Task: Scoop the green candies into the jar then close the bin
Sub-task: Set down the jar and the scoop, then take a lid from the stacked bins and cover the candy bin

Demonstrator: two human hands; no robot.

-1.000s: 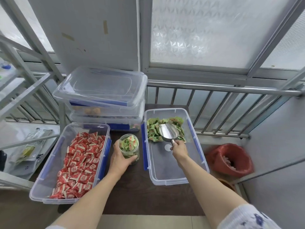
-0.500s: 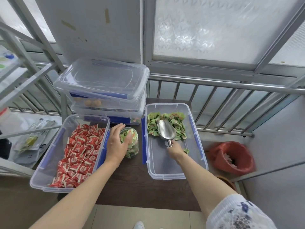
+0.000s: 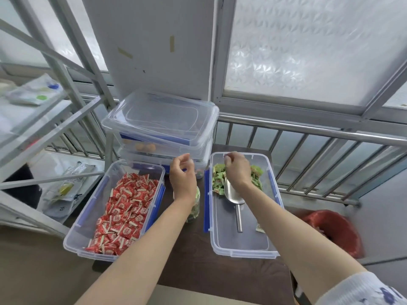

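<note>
Both hands are empty with fingers loosely curled: the left hand (image 3: 182, 176) hovers above the jar (image 3: 193, 204), the right hand (image 3: 237, 170) over the green candies (image 3: 218, 179), the scoop (image 3: 234, 198) lying below its wrist in the open bin (image 3: 242, 245).

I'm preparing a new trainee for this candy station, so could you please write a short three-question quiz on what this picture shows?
1. True or false: the right hand is gripping the metal scoop.
2. Which bin holds the scoop? A) the bin of red candies B) the bin of green candies C) the lidded stack behind
3. Fill in: the jar stands between the two open bins, partly hidden by the ___ forearm.

Key
1. False: the scoop lies loose in the bin, with the hand above the green candies.
2. B
3. left; the left hand is raised beyond the jar, holding nothing.
</note>
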